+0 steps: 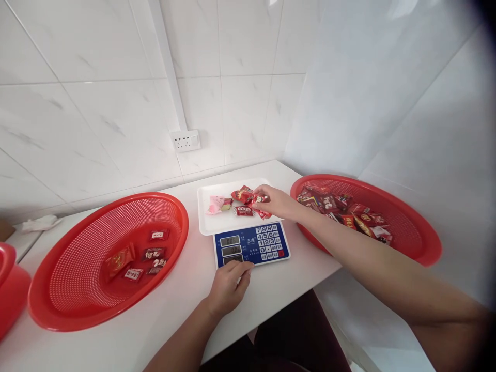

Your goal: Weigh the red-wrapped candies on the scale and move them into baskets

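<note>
A blue-faced electronic scale (251, 244) with a white weighing tray (211, 222) stands on the white counter between two red baskets. Several wrapped candies (243, 196) lie on the tray, mostly red, plus a pink one (214, 204). My right hand (277, 201) reaches over the tray's right side, fingers closed on red candy wrappers (260, 200). My left hand (228, 287) rests on the counter at the scale's front edge, fingers curled and touching it, holding nothing.
The left red basket (58, 279) holds several red and dark candies (139, 256). The right red basket (418, 243) holds a pile of candies (344, 209). A wall socket (185, 140) sits above the scale. Crumpled tissue (39, 223) lies far left; another red container (10, 289) at the left edge.
</note>
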A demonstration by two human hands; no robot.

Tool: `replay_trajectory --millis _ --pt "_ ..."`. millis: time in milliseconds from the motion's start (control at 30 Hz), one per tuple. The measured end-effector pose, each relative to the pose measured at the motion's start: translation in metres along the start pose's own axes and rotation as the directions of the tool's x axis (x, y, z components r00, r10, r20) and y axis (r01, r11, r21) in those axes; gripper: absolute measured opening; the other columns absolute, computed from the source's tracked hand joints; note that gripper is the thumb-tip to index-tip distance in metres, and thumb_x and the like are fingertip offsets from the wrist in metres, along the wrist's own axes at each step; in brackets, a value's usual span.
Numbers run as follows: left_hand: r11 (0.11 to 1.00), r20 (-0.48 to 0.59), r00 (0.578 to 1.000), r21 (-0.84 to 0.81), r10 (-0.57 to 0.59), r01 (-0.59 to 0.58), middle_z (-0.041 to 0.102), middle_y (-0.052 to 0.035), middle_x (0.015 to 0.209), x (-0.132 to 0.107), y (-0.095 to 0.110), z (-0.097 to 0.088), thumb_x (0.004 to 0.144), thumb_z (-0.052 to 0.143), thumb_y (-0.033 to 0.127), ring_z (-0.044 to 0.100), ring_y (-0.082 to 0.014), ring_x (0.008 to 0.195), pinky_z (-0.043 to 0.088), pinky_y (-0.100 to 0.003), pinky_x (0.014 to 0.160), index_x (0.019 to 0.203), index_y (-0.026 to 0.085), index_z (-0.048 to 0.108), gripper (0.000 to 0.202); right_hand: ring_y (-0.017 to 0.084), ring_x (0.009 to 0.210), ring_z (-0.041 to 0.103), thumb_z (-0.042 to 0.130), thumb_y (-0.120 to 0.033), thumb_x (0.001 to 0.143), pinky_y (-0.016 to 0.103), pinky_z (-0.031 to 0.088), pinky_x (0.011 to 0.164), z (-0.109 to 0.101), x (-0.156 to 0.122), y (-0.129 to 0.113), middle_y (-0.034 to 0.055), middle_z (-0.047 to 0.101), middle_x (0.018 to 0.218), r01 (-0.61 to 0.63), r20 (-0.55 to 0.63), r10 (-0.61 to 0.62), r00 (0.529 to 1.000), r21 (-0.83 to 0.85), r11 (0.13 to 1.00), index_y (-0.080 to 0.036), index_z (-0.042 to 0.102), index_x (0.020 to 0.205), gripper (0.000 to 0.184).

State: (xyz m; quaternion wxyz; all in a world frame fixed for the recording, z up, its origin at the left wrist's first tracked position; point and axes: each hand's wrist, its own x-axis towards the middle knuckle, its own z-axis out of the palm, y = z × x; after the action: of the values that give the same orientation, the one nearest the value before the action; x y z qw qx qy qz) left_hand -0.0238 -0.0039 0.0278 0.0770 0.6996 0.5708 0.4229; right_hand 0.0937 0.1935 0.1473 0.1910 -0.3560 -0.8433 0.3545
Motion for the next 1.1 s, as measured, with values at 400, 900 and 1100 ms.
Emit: replay_trajectory --millis 400,900,1100 --pt "0.797 0.074 0.944 -0.517 -0.321 0.311 0.064 -0.0044 0.077 0.004 0.010 -0.001 0.090 0.041 0.040 0.064 -0.0154 0.071 0.055 -0.029 0.063 0.110 0.019 0.052 0.031 0.014 0.065 0.062 0.056 -0.034 0.081 0.029 0.055 0.055 0.015 -0.031 -0.017 0.0023 0.062 0.089 -0.092 0.199 -0.015 0.980 0.515 0.852 -0.023 0.049 0.095 0.019" --pt "-0.037 0.482 0.772 -0.856 -0.415 0.515 0.055 -0.0056 0.118 0.001 0.032 0.010 0.067 0.077 0.031 0.064 -0.0164 0.086 0.055 -0.029 0.068 0.133 0.035 0.032 0.080 0.019 0.097 0.057 0.042 -0.034 0.089 0.034 0.045 0.085 0.091 -0.128 -0.005 0.0054 0.059 0.109 -0.022 0.059 -0.006 0.998 0.453 0.891 -0.024 0.052 0.105 0.021" --pt "0.034 0.461 0.779 -0.852 -0.425 0.522 0.061 -0.0025 0.094 0.003 0.025 0.009 0.071 0.072 0.036 0.063 -0.0143 0.073 0.055 -0.028 0.061 0.122 0.026 0.042 0.060 0.018 0.093 0.057 0.041 -0.028 0.090 0.034 0.045 0.083 0.093 -0.129 -0.008 0.0073 0.059 0.111 0.019 0.073 -0.051 0.996 0.391 0.920 -0.022 0.052 0.105 0.020"
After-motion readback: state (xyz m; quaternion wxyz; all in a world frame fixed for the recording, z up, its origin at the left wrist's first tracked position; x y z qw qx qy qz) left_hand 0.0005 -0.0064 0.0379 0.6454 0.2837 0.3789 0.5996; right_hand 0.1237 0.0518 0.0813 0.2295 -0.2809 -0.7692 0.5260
